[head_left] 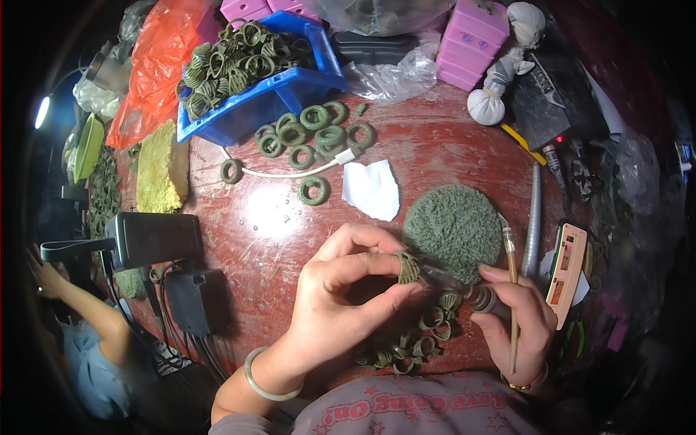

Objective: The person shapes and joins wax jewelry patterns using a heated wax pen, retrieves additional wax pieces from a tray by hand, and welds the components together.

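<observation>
Between the thumb and fingers of my left hand (348, 283) is a ribbed green ring (408, 268). My right hand (520, 315) grips a dark round-handled tool (484, 299), whose blurred narrow end points at the ring; its exact kind does not show. A thin brush-like stick (514, 290) also lies across the right fingers. Just beyond both hands sits a round, rough green pad (453, 226). Several more ribbed rings (435, 322) lie on the table below the hands, near my shirt.
A blue bin (279, 103) full of ribbed rings stands at the back, with smooth green rings (314, 117) before it. White paper (371, 190), a tapered metal rod (533, 225), a pink case (568, 272) and a black box (156, 239) surround the workspace. Another person's arm (94, 301) is at left.
</observation>
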`<state>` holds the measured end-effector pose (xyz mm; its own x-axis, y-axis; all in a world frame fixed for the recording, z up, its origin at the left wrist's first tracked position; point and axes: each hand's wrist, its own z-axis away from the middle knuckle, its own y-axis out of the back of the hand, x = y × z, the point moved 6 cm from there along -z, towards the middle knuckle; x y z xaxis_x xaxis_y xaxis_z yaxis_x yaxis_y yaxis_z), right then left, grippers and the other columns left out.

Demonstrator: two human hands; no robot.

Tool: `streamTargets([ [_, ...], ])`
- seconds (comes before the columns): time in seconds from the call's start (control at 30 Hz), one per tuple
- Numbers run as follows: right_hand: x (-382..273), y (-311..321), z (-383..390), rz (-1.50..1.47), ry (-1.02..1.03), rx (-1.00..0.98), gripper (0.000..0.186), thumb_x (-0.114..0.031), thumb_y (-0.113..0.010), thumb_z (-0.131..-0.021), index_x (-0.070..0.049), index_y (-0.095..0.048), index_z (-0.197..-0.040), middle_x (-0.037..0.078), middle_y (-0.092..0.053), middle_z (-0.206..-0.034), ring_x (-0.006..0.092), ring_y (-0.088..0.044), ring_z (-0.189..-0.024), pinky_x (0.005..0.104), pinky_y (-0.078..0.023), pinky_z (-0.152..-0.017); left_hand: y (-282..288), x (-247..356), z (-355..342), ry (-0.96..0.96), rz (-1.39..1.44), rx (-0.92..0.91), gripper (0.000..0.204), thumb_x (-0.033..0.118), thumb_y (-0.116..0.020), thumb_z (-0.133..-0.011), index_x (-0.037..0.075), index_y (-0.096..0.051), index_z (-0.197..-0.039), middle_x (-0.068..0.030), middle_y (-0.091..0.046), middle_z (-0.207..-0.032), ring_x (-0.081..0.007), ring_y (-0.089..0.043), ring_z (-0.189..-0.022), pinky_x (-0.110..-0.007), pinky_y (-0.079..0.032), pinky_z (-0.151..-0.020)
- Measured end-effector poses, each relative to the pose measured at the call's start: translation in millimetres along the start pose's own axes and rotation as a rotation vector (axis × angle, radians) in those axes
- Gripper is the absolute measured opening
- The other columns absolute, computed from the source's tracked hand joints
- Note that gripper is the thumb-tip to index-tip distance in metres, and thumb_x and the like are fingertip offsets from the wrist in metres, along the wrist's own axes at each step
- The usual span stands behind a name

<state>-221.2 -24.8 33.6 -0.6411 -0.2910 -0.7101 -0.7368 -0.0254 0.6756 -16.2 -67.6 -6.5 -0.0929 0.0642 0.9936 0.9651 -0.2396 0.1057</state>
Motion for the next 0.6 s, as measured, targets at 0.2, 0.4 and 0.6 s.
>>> streamTargets([
  [0.2, 10.3, 0.1, 2.6, -0.128, -0.043, 0.054, 0.036, -0.015, -0.078, -0.079, 0.006, -0.058, -0.101, 0.022, -0.067, -0.105, 0.0308, -0.068, -0.094, 0.0351, -0.056, -0.082, -1.5, -1.1, -1.6, -0.013, 0.029, -0.018, 0.028, -0.006, -0.075, -0.073, 0.000, -0.072, -0.099, -0.0102, -0.062, -0.109, -0.0206, -0.059, -0.104, -0.031, -0.048, -0.090],
  [0.4, 9.3, -0.4, 4.0, -0.132, -0.033, 0.054, 0.036, -0.015, -0.078, -0.080, 0.007, -0.057, -0.100, 0.022, -0.067, -0.105, 0.0302, -0.068, -0.094, 0.0354, -0.056, -0.081, -2.1, -1.0, -0.4, 0.007, 0.136, -0.015, 0.029, -0.009, -0.073, -0.074, -0.001, -0.071, -0.102, -0.0111, -0.061, -0.112, -0.0204, -0.059, -0.106, -0.031, -0.048, -0.092],
  [0.6, 9.8, -1.8, 5.2, -0.127, -0.049, 0.048, 0.036, -0.016, -0.078, -0.080, 0.006, -0.057, -0.100, 0.022, -0.067, -0.105, 0.0303, -0.068, -0.094, 0.0355, -0.056, -0.080, 0.1, -3.9, 1.7, 0.022, 0.141, 0.013, 0.027, -0.006, -0.074, -0.074, -0.001, -0.070, -0.100, -0.0115, -0.063, -0.111, -0.0211, -0.060, -0.104, -0.032, -0.048, -0.091],
])
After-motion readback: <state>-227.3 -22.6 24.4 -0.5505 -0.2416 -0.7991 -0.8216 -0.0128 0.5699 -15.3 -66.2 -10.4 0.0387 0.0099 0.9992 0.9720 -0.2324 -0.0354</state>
